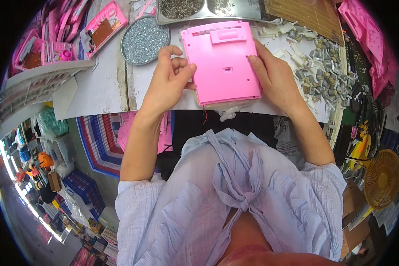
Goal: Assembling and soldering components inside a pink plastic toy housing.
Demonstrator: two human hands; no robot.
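A pink plastic casing [224, 75], roughly rectangular with small screw holes, a slot and a raised block near its far end, lies flat between my hands at the table's near edge. My left hand [166, 84] is closed at its left edge, the thumb against the rim and the fingers curled. Round the right edge wraps my right hand [277, 75], thumb on top, its other fingers hidden beneath. Under the near end shows a crumpled clear plastic bag [228, 111], and a thin red wire [205, 117] hangs beside it.
A round tray of small screws [145, 40] stands to the left; a metal tray [181, 9] of small parts lies beyond. White and grey small parts [321, 66] are heaped at right. Pink parts [66, 53] fill the far left. A yellow fan [382, 179] stands at lower right.
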